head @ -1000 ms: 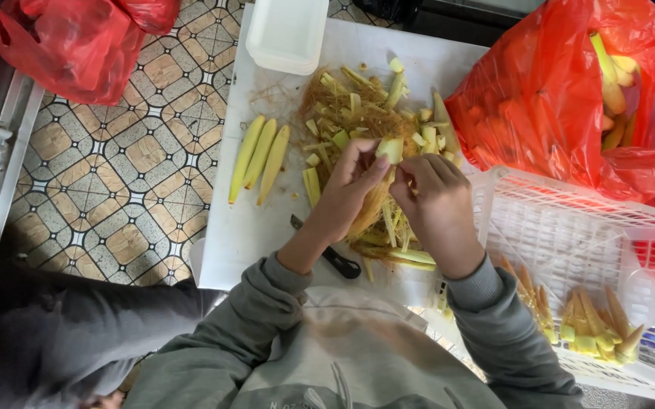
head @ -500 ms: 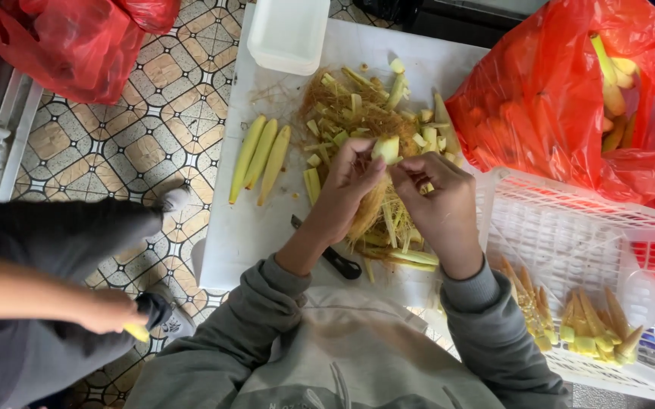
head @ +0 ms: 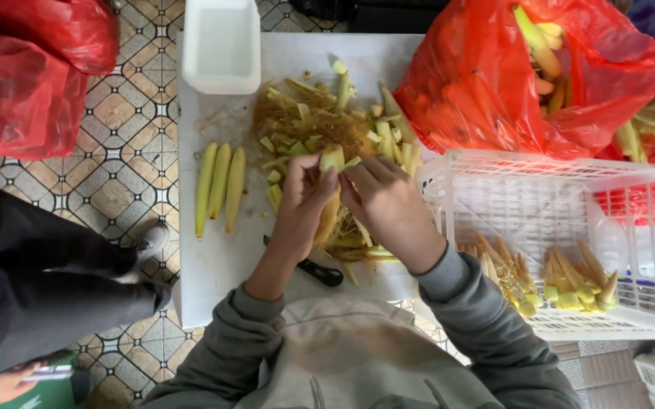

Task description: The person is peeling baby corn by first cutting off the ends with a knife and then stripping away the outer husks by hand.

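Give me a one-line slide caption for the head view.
Both hands, left and right, peel a baby corn ear over a husk pile beside a white basket.

Evenly lit by soft daylight, shadows faint. Mild glare on white board (head: 214, 265) and red bag (head: 494, 83). Sharp at centre; slight wide-angle bending at frame edges, motion blur at far left edge.

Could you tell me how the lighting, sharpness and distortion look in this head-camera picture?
Head view: soft, even light with faint shadows; mild sheen on the red bag; both hands and the husk piece fairly sharp; the white basket bows slightly near the edge.
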